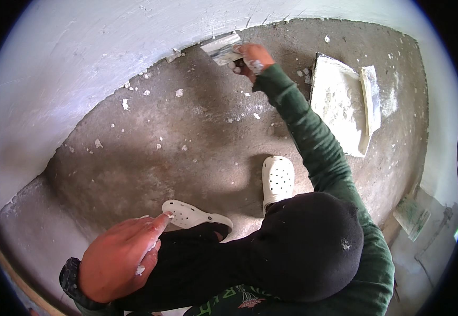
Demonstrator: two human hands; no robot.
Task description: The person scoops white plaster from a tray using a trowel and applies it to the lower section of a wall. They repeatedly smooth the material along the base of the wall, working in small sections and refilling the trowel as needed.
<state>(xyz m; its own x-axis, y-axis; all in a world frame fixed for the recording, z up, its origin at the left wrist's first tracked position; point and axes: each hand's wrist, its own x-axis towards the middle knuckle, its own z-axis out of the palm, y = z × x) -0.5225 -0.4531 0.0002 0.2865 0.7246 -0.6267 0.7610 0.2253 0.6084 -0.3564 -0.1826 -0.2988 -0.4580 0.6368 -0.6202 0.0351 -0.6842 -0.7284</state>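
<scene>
My right hand point(252, 60) is stretched far forward, its fingers wrapped round the grip of a plastering trowel point(220, 48). The trowel's flat, white-smeared blade is down by the foot of the white wall point(113, 42). Its handle is mostly hidden by my hand. Nearer to me, my left hand point(123, 255) hovers above my knee with nothing visible in it. Its index finger is extended and the other fingers are partly bent underneath. Dabs of white plaster stick to both hands.
A white, plaster-coated tray point(337, 105) lies on the floor to the right, with a long whitened strip point(370, 100) along its right side. Plaster crumbs point(125, 104) dot the brown floor point(197, 137). Pale clogs point(278, 176) are on my feet. A smeared flat panel point(412, 217) is at far right.
</scene>
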